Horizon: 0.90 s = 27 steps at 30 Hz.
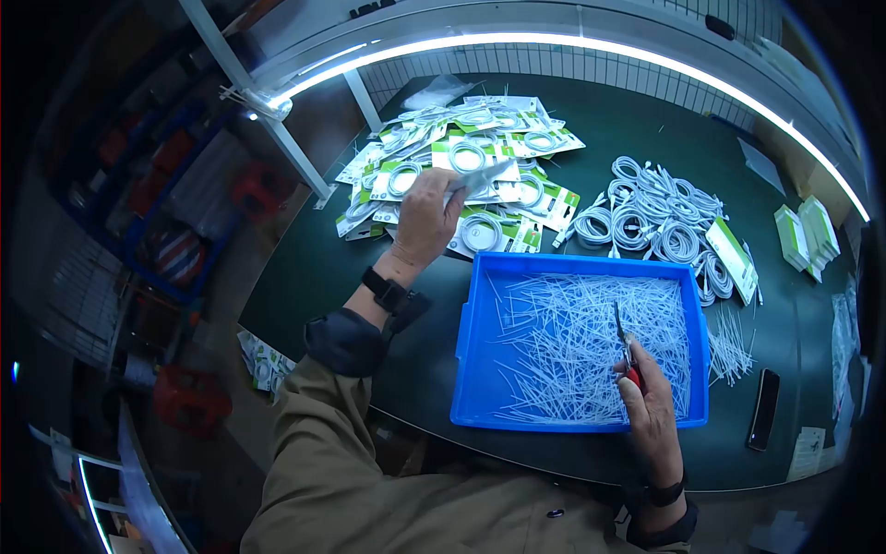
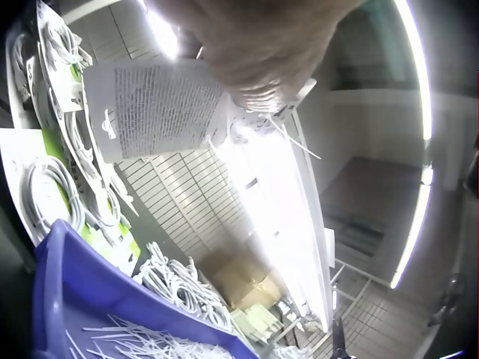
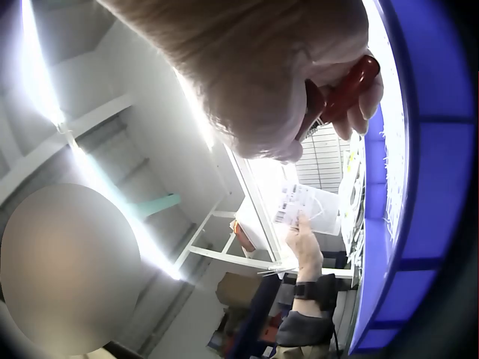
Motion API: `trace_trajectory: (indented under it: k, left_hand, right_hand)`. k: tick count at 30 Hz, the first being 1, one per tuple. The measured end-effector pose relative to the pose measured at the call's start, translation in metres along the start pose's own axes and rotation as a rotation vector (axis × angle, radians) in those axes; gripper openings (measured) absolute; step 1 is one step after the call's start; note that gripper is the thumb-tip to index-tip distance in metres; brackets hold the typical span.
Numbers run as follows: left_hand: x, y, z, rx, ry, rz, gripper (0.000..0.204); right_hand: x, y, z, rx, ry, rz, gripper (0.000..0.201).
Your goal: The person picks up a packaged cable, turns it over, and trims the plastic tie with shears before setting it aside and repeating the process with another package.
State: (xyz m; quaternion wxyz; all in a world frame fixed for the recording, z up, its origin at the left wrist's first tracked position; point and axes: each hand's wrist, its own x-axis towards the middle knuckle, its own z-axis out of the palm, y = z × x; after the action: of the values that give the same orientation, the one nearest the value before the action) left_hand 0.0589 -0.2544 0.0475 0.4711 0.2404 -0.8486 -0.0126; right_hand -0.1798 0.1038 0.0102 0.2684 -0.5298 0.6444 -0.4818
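Observation:
My left hand [image 1: 425, 222] pinches a printed cardboard packaging card [image 2: 161, 112] above the near side of a pile of carded cables [image 1: 403, 180]. A thin white strip [image 2: 296, 140] sticks out beside its fingers in the left wrist view. Over a blue tray [image 1: 464, 369], my right hand [image 1: 653, 411] grips red-handled pliers [image 1: 633, 371], their dark narrow tip pointing away from me. Loose thin white strips [image 1: 554, 369], like cable ties, fill much of the tray. In the right wrist view the fingers wrap the red handles [image 3: 352, 88].
Coiled white cables [image 1: 637, 208] lie behind the tray, with a green-and-white card [image 1: 734, 258] against them. More strips [image 1: 732, 346] and a phone [image 1: 763, 409] lie right of the tray. Stacked cards [image 1: 806, 235] stand at the far right. A bright lamp bar [image 1: 554, 42] crosses above the table.

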Motion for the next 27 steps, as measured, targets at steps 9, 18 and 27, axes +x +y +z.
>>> trace_trajectory:
  k: [9, 18, 27]
  left_hand:
    - [-0.054, 0.12, -0.051, -1.229, -0.119, -1.004, 0.032]
    - [-0.112, 0.187, -0.047, -1.435, -0.21, -1.14, 0.041]
    - [-0.119, 0.201, -0.037, -1.378, -0.398, -1.083, 0.04]
  right_hand:
    - [-0.007, -0.028, 0.006, -0.149, -0.018, -0.142, 0.064]
    - [-0.012, -0.025, 0.009, -0.384, -0.013, -0.301, 0.072]
    - [-0.012, -0.025, 0.009, -0.524, -0.028, -0.3, 0.071]
